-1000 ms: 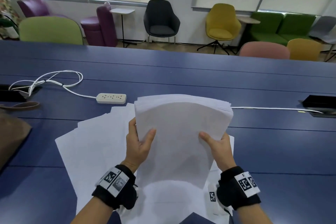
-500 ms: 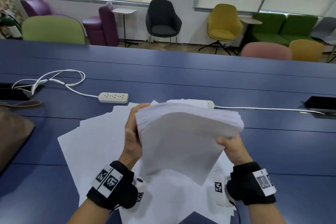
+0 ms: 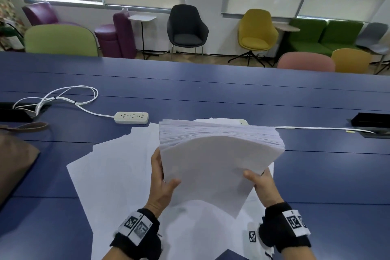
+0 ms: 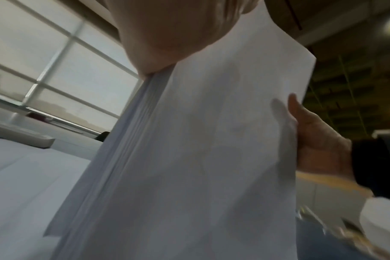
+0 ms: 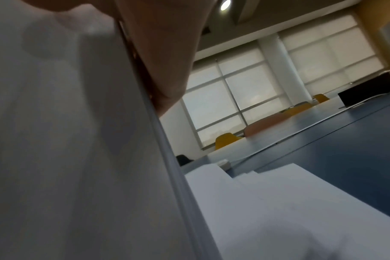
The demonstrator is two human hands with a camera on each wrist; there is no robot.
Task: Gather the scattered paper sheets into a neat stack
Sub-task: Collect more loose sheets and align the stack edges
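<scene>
A thick stack of white paper [image 3: 213, 162] stands tilted on its lower edge above the blue table [image 3: 316, 175]. My left hand [image 3: 161, 183] grips its left edge, thumb on the near face, fingers behind. My right hand [image 3: 260, 184] grips the right edge the same way. Loose white sheets [image 3: 118, 175] lie fanned out on the table under and to the left of the stack. In the left wrist view the stack [image 4: 200, 158] fills the frame, with the right hand [image 4: 318, 140] at its far edge. The right wrist view shows the stack's side [image 5: 78, 140] and loose sheets [image 5: 267, 202] below.
A white power strip [image 3: 131, 117] with a coiled cable [image 3: 57, 97] lies at the left back of the table. A second white cable [image 3: 320, 128] runs right to a black socket box [image 3: 371, 121]. A brown bag [image 3: 14, 162] sits at the left edge. Chairs line the far side.
The stack tipped back away from me half a second ago, showing its fanned top edge, and now stands more upright again. My left thumb has come back onto the near face.
</scene>
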